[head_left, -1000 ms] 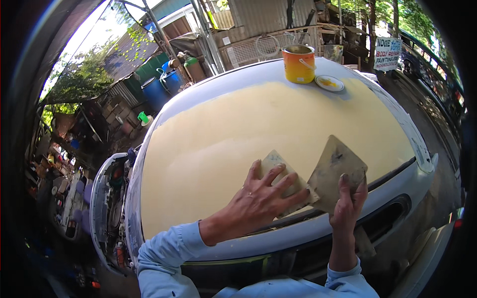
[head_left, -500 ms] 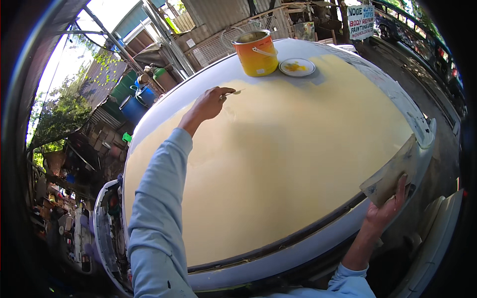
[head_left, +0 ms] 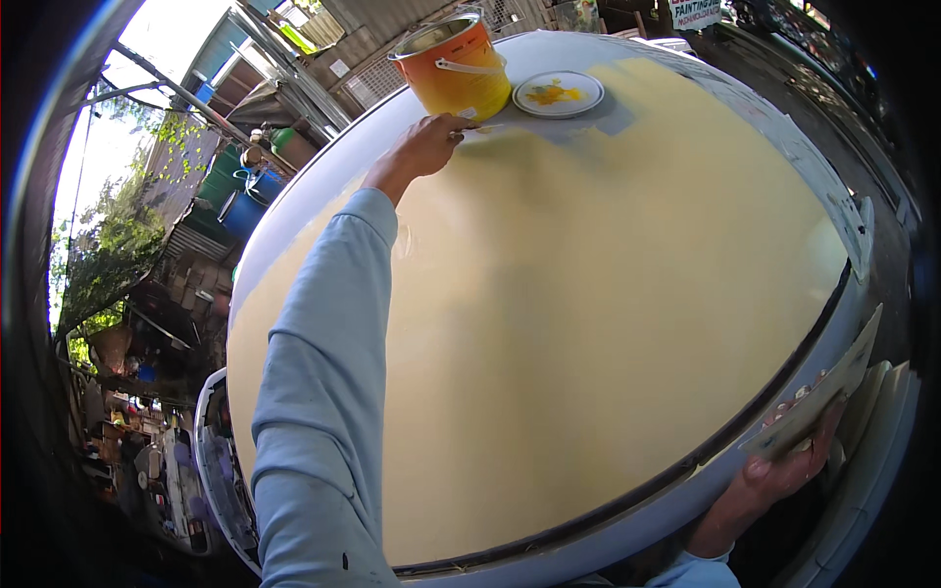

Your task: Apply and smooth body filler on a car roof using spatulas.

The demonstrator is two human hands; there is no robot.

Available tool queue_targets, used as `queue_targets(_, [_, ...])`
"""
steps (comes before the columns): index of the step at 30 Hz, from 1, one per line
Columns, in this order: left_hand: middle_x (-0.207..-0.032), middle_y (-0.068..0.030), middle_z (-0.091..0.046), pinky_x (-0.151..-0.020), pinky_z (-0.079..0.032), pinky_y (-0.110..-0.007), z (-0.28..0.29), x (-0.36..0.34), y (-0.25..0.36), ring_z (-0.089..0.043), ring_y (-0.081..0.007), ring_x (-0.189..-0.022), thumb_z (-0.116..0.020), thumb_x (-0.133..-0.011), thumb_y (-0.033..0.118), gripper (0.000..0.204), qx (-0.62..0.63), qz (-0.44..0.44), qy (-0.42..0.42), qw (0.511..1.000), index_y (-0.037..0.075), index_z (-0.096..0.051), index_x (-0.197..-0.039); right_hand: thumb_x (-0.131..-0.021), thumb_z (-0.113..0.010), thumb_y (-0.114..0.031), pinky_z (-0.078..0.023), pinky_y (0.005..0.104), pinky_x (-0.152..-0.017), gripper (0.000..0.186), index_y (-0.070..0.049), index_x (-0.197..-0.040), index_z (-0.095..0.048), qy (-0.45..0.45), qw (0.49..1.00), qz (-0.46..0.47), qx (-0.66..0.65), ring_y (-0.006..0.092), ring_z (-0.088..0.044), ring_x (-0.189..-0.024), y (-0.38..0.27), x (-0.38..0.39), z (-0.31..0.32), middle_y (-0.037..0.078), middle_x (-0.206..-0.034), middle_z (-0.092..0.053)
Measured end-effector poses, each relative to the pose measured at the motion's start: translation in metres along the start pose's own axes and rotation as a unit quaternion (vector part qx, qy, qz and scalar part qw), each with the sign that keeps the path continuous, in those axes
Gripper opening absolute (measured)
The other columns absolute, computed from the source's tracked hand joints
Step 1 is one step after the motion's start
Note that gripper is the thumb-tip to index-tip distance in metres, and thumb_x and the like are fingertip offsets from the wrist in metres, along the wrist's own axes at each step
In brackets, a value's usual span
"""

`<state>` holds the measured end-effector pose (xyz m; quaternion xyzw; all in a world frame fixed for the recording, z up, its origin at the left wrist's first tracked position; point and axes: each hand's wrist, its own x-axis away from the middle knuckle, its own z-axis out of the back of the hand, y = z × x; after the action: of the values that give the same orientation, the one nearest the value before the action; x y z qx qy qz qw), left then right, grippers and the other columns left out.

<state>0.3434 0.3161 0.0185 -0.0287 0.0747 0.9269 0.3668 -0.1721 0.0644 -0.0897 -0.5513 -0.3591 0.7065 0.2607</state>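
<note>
While the left hand (head_left: 426,147) pinches a jutting spreader (head_left: 485,129), the right (head_left: 784,476) clasps a board (head_left: 825,392).

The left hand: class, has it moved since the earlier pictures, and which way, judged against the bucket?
Yes: the left hand has moved forward over the cream surface, toward the bucket.

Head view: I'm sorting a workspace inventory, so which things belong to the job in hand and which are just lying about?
Job in hand, likely:
- thin tool, mostly hidden, in left hand
- flat plate in right hand
- cream panel
- orange-yellow bucket
- round lid

Lying about, seemingly:
- blue barrel
- metal poles
</note>
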Motion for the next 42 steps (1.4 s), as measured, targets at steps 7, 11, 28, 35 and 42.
queue_targets(7, [-0.113, -0.0179, -0.072, -0.090, -0.054, -0.047, 0.019, 0.002, -0.030, -0.068, -0.0368, -0.104, -0.059, -0.095, 0.017, 0.032, -0.038, 0.115, -0.012, 0.993, 0.017, -0.071, -0.124, -0.071, -0.066, -0.087, -0.051, 0.0269, -0.070, 0.126, 0.009, -0.149, -0.040, -0.007, 1.000, 0.023, -0.011, 0.0190, -0.062, -0.091, 0.002, -0.003, 0.000, 0.028, -0.138, -0.055])
queue_targets(11, [-0.093, -0.0158, -0.075, -0.078, -0.053, -0.039, 0.055, 0.045, -0.077, -0.069, -0.0253, -0.082, -0.066, -0.091, 0.012, 0.033, -0.019, 0.098, 0.022, 0.995, 0.007, -0.071, -0.123, -0.073, -0.065, -0.087, -0.051, 0.0271, -0.068, 0.125, 0.008, -0.150, -0.040, -0.024, 0.999, 0.022, -0.011, 0.0193, -0.062, -0.090, 0.003, -0.002, 0.002, 0.029, -0.139, -0.055])
queue_targets(28, [-0.111, -0.0191, -0.072, -0.086, -0.052, -0.044, 0.023, 0.031, -0.161, -0.068, -0.0364, -0.101, -0.049, -0.084, -0.004, 0.054, -0.009, 0.115, 0.051, 0.992, 0.019, -0.070, -0.128, -0.076, -0.057, -0.089, -0.050, 0.0248, -0.072, 0.121, 0.007, -0.149, -0.040, 0.012, 0.997, -0.065, 0.031, 0.0243, -0.062, -0.107, 0.007, -0.006, 0.011, 0.029, -0.142, -0.052])
queue_targets(35, [-0.115, -0.0096, -0.075, -0.086, -0.055, -0.041, 0.007, -0.005, -0.189, -0.071, -0.0276, -0.100, -0.050, -0.099, 0.003, 0.049, -0.132, 0.069, 0.039, 0.988, 0.036, -0.070, -0.129, -0.092, -0.065, -0.060, -0.048, 0.0277, -0.074, 0.091, 0.005, -0.151, -0.039, -0.092, 0.989, 0.111, -0.037, 0.0200, -0.059, -0.100, 0.044, -0.009, 0.031, 0.026, -0.144, -0.052])
queue_targets(42, [-0.130, -0.0090, -0.069, -0.100, -0.051, -0.038, -0.002, 0.036, -0.219, -0.066, -0.0271, -0.118, -0.055, -0.093, -0.003, 0.047, 0.038, -0.045, 0.009, 0.998, 0.021, -0.070, -0.130, -0.094, -0.065, -0.052, -0.050, 0.0293, -0.080, 0.087, 0.006, -0.153, -0.035, -0.133, 0.979, 0.153, 0.006, 0.0237, -0.061, -0.105, 0.043, -0.010, 0.044, 0.028, -0.147, -0.049])
